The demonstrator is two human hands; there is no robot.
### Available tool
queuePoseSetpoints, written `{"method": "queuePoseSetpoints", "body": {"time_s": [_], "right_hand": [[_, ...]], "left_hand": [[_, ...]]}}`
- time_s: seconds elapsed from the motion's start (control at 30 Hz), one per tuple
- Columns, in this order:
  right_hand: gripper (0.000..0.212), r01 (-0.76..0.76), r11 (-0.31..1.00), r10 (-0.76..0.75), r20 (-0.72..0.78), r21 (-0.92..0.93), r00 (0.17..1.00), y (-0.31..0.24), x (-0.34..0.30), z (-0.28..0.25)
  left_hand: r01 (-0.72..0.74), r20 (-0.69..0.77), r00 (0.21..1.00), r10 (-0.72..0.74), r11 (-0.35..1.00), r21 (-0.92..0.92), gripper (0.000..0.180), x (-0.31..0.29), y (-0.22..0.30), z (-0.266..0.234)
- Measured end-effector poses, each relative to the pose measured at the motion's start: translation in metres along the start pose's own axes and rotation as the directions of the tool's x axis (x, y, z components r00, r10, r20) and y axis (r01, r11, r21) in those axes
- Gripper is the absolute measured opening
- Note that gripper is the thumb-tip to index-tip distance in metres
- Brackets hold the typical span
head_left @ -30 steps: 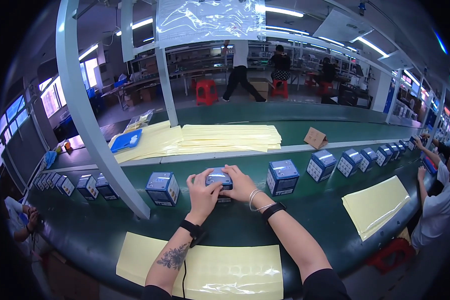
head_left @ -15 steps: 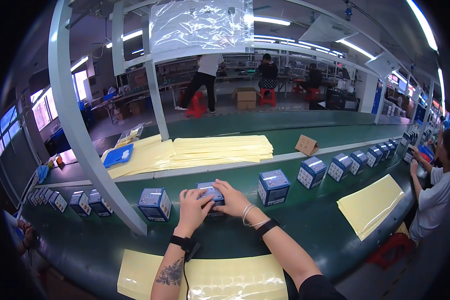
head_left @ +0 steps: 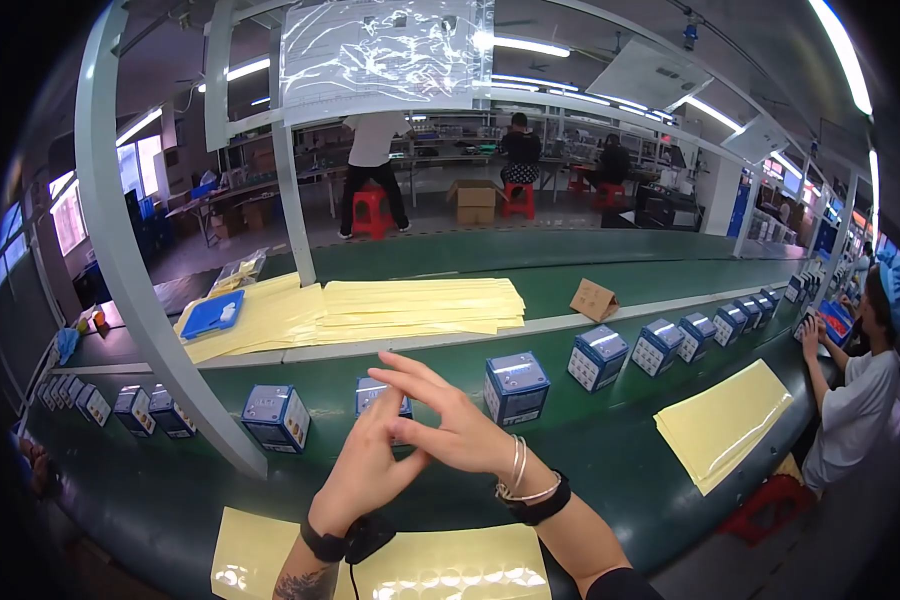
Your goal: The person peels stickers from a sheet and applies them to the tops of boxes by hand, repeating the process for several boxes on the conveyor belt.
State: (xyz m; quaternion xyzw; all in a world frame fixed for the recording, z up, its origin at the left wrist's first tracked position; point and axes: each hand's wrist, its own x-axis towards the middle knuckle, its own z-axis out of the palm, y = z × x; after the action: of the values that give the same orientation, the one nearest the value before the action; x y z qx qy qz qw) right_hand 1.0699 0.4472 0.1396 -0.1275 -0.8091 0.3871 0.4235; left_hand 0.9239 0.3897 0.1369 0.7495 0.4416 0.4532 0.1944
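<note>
A green worktop (head_left: 590, 490) runs across, with a white post (head_left: 110, 200) at left. Yellow sheets (head_left: 450, 568) lie near its close edge, beneath the forearms. The right hand (head_left: 458, 420) has its grip released, fingers extended; the left hand (head_left: 363, 465) overlaps it in view, and I cannot tell if its grip is clenched. Beyond them, partly hidden, the middle box (head_left: 373, 391) stands between the left box (head_left: 277, 418) and right box (head_left: 517, 388). A black band (head_left: 547, 508) circles the right wrist.
</note>
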Motion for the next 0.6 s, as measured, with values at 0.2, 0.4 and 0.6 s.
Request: {"method": "queuePoseSetpoints", "body": {"time_s": [0.2,0.4,0.6], "right_hand": [[0.061,0.324,0.93,-0.347,-0.126,-0.173,0.929,-0.09,-0.029,0.022],[0.059,0.541,0.815,-0.562,-0.053,-0.207,0.825,-0.101,-0.045,0.035],[0.047,0.604,0.72,-0.693,-0.313,-0.341,0.65,-0.099,-0.039,0.051]], "left_hand": [[-0.272,0.051,0.961,0.272,0.962,-0.006,0.081,-0.046,0.077,0.0],[-0.216,0.128,0.961,0.246,0.954,-0.209,0.084,-0.041,0.046,0.03],[-0.161,0.153,0.966,0.209,0.948,-0.275,0.082,-0.045,0.035,0.057]]}}
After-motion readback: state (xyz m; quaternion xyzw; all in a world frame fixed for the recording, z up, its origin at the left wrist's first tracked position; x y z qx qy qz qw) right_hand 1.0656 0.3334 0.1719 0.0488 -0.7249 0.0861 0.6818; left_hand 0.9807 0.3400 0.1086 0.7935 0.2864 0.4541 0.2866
